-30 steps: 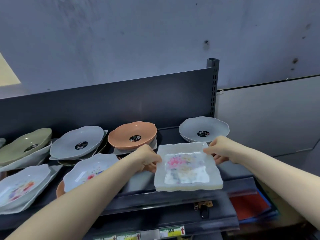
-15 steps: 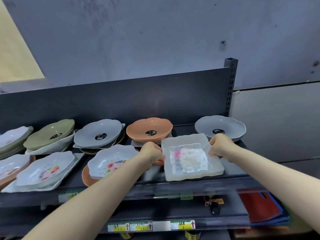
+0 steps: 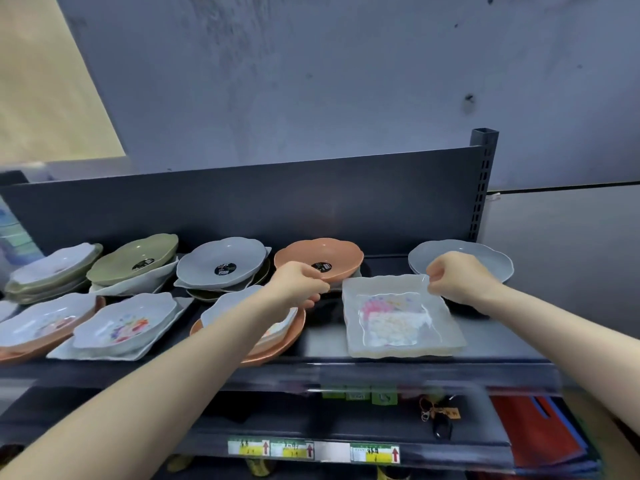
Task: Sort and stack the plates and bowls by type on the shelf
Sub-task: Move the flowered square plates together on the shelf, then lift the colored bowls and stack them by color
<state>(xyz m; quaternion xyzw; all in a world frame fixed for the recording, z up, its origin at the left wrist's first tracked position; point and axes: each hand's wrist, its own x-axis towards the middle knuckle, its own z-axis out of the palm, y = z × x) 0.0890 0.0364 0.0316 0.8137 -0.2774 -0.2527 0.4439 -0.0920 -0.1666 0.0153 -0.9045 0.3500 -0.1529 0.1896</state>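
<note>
here, two hands (image 3: 298,285) (image 3: 457,278), one square floral plate (image 3: 398,317), one orange bowl (image 3: 322,254) behind

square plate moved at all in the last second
Yes. The square plate went back from the shelf's front edge, toward the orange bowl.

Bare left hand (image 3: 298,284), bare right hand (image 3: 457,278), bare forearms (image 3: 194,368) running to the frame edge
</note>
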